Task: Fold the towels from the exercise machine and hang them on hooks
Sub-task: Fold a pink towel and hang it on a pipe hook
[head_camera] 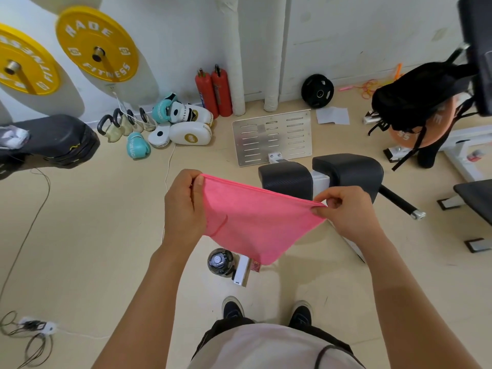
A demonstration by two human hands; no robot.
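We've got the pink towel (255,222) stretched in mid-air above the floor (87,235), left hand (183,206) pinching one top corner, right hand (346,209) pinching the other, the cloth sagging to a point between them.

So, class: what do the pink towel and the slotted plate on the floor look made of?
Towel: soft matte cloth, probably microfibre; it sags and creases between both hands. Plate: likely brushed metal, perhaps aluminium; pale grey sheen, crisp cut slots.
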